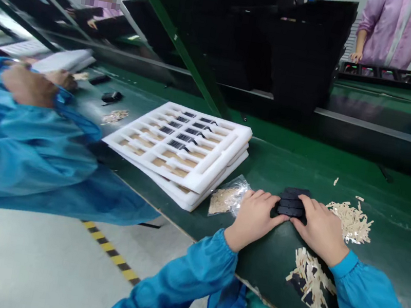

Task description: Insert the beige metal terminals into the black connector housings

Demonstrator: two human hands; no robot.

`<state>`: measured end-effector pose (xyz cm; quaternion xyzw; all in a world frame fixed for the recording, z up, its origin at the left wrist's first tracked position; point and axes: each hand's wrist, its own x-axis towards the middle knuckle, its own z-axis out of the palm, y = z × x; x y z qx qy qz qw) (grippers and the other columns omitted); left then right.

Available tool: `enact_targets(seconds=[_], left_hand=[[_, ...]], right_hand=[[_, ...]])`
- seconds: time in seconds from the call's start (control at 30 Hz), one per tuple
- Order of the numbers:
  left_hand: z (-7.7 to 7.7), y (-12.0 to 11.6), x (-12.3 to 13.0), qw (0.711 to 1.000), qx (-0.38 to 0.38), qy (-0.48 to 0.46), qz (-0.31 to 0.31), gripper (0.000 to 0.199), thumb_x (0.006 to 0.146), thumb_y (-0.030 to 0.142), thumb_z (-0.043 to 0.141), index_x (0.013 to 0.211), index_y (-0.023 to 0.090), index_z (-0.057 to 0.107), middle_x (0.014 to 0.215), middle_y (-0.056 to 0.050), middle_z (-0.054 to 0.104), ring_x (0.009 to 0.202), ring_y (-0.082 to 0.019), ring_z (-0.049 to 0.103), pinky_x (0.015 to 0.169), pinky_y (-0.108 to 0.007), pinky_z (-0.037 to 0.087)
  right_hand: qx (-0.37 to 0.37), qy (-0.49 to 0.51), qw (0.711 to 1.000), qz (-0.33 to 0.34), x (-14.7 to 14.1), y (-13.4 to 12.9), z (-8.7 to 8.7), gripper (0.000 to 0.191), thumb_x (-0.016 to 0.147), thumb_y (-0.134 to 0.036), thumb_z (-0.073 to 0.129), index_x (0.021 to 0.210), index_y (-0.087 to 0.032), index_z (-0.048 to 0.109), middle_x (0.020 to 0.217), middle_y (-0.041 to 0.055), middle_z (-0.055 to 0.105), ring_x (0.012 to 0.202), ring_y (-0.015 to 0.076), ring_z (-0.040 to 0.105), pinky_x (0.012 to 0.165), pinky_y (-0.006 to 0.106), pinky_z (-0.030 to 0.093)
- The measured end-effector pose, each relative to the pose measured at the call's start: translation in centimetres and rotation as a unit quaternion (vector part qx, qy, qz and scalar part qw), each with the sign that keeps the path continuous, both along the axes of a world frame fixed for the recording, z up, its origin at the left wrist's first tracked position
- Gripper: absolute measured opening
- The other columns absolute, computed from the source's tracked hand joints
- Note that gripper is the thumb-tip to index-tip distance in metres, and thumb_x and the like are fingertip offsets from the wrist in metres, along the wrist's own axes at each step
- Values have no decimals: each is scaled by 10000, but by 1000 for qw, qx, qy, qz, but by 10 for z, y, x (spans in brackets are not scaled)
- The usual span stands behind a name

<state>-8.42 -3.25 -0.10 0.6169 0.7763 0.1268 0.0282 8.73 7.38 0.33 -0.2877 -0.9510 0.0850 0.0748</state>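
Note:
My left hand (255, 219) and my right hand (320, 229) grip a small stack of black flat parts (291, 204) from either side, on a green workbench belt (392, 256). Beyond my right hand lies a heap of loose tan strips (350, 223), and a second heap (310, 280) sits nearer me. Just left of my left hand is a clear plastic bag of tan strips (226, 199). Further left stands a pile of white foam trays (176, 144) holding rows of small black parts.
A co-worker's blue-sleeved hands (31, 85) hold white sheets at the left, near small black items on the belt. Tall black panels (303, 50) stand behind the belt. A person in pink (400, 34) stands beyond them at a black compartment tray (379, 75).

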Motion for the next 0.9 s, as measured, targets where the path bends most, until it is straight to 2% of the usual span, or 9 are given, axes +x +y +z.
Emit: enact_targets(seconds=[0.1,0.2,0.27,0.3,0.37,0.43,0.5,0.6,0.9], left_hand=[[9,1,3,1000,-5,20,13,505,871,627,714,1084,170,730,942,-88,737,936,-299,646,834,-445,433],[37,-8,-28,1000,-4,29,-1,545,881,685,659,1174,229,715,979,-41,744,933,-239,670,853,-378,468],[66,-19,-70,997,-10,67,20,441,968,623,575,1174,261,719,1003,-19,744,935,-192,678,856,-312,482],[82,-25,-97,989,-28,126,71,389,1019,563,507,1147,270,729,1009,-17,743,943,-182,678,854,-299,484],[108,-36,-153,974,-46,177,135,363,1064,375,429,1094,204,747,1014,-85,738,991,-235,671,883,-358,475],[123,-44,-205,959,-87,207,170,308,1027,304,496,962,148,754,951,-127,727,984,-280,667,889,-412,480],[125,-50,-244,949,-144,221,172,226,984,299,605,903,131,732,925,-108,716,969,-279,667,909,-450,496],[117,-52,-276,938,-216,230,145,237,980,364,656,1052,142,694,1071,-80,697,1035,-247,656,966,-474,510],[105,-26,-296,901,-341,243,115,331,980,377,669,1222,151,651,1247,-107,653,1122,-268,643,981,-498,536]], right_hand=[[28,25,999,-3,7,4,-11,436,977,-377,650,1352,-178,555,1092,93,715,934,294,685,677,354,496],[53,57,997,-4,13,7,-20,454,998,-452,570,1367,-187,550,1024,81,717,830,292,693,538,342,442],[53,78,995,11,16,8,-23,480,1025,-508,484,1376,-187,548,984,78,715,790,285,689,475,330,400],[52,88,995,20,17,8,-22,489,1038,-521,441,1376,-184,551,977,80,715,786,282,688,461,325,390],[49,100,993,35,18,7,-20,502,1059,-526,376,1373,-179,559,976,88,717,787,279,689,452,316,386],[46,106,992,41,18,5,-17,508,1068,-526,343,1352,-179,581,962,92,718,782,277,692,446,311,382],[42,109,992,43,18,4,-15,515,1067,-537,337,1319,-182,613,934,90,717,766,273,695,445,308,387],[34,116,992,46,19,6,-17,518,1064,-554,340,1262,-198,660,931,79,721,755,262,701,462,307,420],[11,159,987,24,27,14,-19,533,1030,-629,343,1116,-265,723,950,29,762,732,277,728,513,344,459]])
